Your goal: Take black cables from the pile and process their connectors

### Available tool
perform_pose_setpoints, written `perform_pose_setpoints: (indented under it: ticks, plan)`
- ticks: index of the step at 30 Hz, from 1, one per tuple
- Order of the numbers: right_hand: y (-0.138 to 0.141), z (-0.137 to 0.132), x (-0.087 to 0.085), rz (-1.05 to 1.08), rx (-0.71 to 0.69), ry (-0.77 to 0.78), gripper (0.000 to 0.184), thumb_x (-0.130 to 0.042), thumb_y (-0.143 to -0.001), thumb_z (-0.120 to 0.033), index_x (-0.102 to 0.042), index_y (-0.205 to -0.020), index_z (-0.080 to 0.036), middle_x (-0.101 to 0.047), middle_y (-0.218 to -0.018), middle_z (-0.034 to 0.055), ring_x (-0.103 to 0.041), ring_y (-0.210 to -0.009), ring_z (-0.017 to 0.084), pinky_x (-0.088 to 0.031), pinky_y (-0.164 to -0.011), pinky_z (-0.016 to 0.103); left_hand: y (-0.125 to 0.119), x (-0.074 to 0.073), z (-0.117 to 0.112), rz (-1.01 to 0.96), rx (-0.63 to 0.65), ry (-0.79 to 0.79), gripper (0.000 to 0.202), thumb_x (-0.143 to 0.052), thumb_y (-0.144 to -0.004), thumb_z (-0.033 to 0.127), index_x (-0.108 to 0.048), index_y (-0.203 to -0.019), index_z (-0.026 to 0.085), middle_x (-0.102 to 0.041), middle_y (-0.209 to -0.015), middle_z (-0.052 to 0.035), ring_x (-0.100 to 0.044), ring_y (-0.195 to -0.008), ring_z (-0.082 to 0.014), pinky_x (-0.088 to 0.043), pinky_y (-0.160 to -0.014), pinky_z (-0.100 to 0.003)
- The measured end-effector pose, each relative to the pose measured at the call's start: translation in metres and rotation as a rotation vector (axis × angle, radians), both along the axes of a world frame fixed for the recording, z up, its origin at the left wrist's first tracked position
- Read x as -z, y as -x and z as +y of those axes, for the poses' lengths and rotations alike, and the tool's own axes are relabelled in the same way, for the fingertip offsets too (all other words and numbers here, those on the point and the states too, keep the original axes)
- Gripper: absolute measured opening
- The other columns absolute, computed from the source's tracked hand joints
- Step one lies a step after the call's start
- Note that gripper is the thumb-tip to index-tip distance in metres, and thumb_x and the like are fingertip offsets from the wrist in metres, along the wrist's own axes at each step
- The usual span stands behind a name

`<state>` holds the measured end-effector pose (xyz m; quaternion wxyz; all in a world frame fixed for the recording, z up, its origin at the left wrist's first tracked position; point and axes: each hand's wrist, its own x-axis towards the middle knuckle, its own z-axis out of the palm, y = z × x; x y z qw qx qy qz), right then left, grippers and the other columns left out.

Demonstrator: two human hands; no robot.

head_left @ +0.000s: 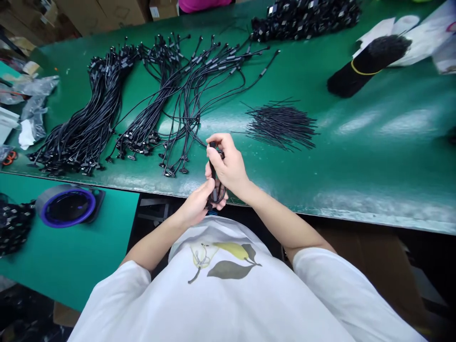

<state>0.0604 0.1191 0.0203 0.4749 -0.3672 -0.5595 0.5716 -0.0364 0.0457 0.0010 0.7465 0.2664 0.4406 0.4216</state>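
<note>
Close to the front edge of the green table, both my hands hold one folded black cable (221,194). My left hand (196,203) grips its lower end, thumb on top, near a dark connector. Higher up, my right hand (228,164) pinches the upper part of the bundle between thumb and fingers. Loose black cables with connectors (192,109) lie just beyond my hands. To the right of them rests a pile of short black ties (283,124).
Larger cable bundles (107,95) spread over the left of the table (356,161). A banded black bundle of ties (356,76) lies at the right, coiled cables (306,19) at the back. On the lower left table is a purple-rimmed round holder (67,206). Someone's pink clothing (203,4) shows behind.
</note>
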Motion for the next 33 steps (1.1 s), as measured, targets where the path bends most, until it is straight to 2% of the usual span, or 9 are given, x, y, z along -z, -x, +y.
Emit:
perform_pose_setpoints:
  ticks: [3, 9, 13, 16, 19, 22, 25, 29, 33]
  plan:
    - [-0.003, 0.005, 0.004, 0.057, 0.0, 0.066, 0.032, -0.054, -0.088, -0.053, -0.047, -0.106, -0.027, -0.052, -0.088, -0.0035, -0.053, -0.051, 0.004, -0.044, -0.048, 0.018, 0.0, 0.002, 0.0, 0.008, 0.017, 0.019, 0.055, -0.057, -0.08, 0.067, -0.057, -0.088, 0.012, -0.063, -0.072, -0.0048, -0.059, -0.058, -0.012, -0.042, -0.048, -0.021]
    - [-0.036, 0.008, 0.013, -0.001, -0.083, 0.044, 0.037, -0.047, -0.093, -0.052, -0.049, -0.119, -0.025, -0.063, -0.087, 0.0003, -0.065, -0.074, 0.012, -0.053, -0.063, 0.023, 0.027, -0.005, -0.001, 0.017, 0.27, 0.032, 0.054, -0.074, -0.078, 0.038, -0.054, -0.124, 0.022, -0.059, -0.132, -0.0147, -0.072, -0.088, -0.0203, -0.053, -0.062, -0.022]
    - [-0.075, -0.001, 0.024, -0.309, -0.32, 0.028, 0.037, -0.057, -0.088, -0.041, -0.055, -0.122, -0.026, -0.065, -0.09, -0.0003, -0.06, -0.06, 0.01, -0.048, -0.057, 0.022, 0.057, -0.02, 0.001, 0.046, 0.286, -0.006, 0.035, -0.072, -0.08, 0.039, -0.066, -0.103, 0.014, -0.072, -0.1, -0.0128, -0.066, -0.059, -0.0102, -0.046, -0.046, -0.016]
    - [-0.106, -0.012, 0.028, -0.488, -0.489, 0.039, 0.03, -0.067, -0.081, -0.036, -0.064, -0.107, -0.022, -0.056, -0.068, -0.005, -0.049, -0.051, 0.008, -0.041, -0.054, 0.022, 0.078, -0.033, 0.002, -0.001, 0.161, -0.071, 0.034, -0.071, -0.08, 0.044, -0.069, -0.092, 0.011, -0.057, -0.05, 0.0028, -0.036, -0.028, -0.0007, -0.027, -0.029, -0.012]
    - [-0.137, -0.019, 0.029, -0.495, -0.38, 0.136, 0.027, -0.063, -0.082, -0.037, -0.064, -0.103, -0.021, -0.045, -0.059, -0.0072, -0.041, -0.047, 0.008, -0.035, -0.048, 0.021, 0.101, -0.047, 0.002, -0.153, -0.103, -0.145, 0.025, -0.07, -0.082, 0.039, -0.068, -0.083, 0.015, -0.034, -0.037, 0.0123, -0.012, -0.022, 0.002, -0.015, -0.023, -0.009]
    - [-0.165, -0.021, 0.033, -0.444, -0.112, 0.238, 0.032, -0.053, -0.089, -0.043, -0.06, -0.111, -0.021, -0.041, -0.056, -0.0082, -0.033, -0.04, 0.008, -0.029, -0.042, 0.022, 0.121, -0.061, 0.007, -0.341, -0.369, -0.264, 0.02, -0.066, -0.086, 0.036, -0.065, -0.088, 0.017, -0.037, -0.039, 0.014, -0.013, -0.021, 0.0031, -0.017, -0.024, -0.003]
    - [-0.176, -0.028, 0.037, -0.644, 0.105, 0.07, 0.031, -0.046, -0.092, -0.043, -0.063, -0.106, -0.021, -0.056, -0.063, -0.0014, -0.049, -0.05, 0.013, -0.037, -0.048, 0.025, 0.121, -0.068, 0.013, -0.248, -0.478, -0.325, 0.02, -0.059, -0.092, 0.036, -0.065, -0.096, 0.017, -0.046, -0.045, 0.0123, -0.028, -0.026, 0.0019, -0.026, -0.029, -0.003]
    - [-0.148, -0.051, 0.023, -1.019, -0.205, -0.331, 0.025, -0.045, -0.093, -0.032, -0.066, -0.085, -0.021, -0.071, -0.083, 0.0055, -0.063, -0.069, 0.019, -0.042, -0.059, 0.028, 0.073, -0.058, 0.012, 0.144, -0.333, -0.32, 0.021, -0.064, -0.087, 0.031, -0.069, -0.1, 0.015, -0.069, -0.076, -0.002, -0.064, -0.062, -0.0092, -0.052, -0.054, -0.015]
    - [-0.111, -0.06, -0.013, -1.036, -0.479, -0.472, 0.027, -0.042, -0.097, -0.03, -0.064, -0.084, -0.02, -0.07, -0.079, 0.0034, -0.062, -0.064, 0.015, -0.036, -0.056, 0.026, 0.018, -0.04, -0.001, 0.501, 0.211, -0.454, 0.023, -0.061, -0.088, 0.033, -0.073, -0.101, 0.018, -0.072, -0.104, -0.0095, -0.066, -0.102, -0.021, -0.05, -0.093, -0.031]
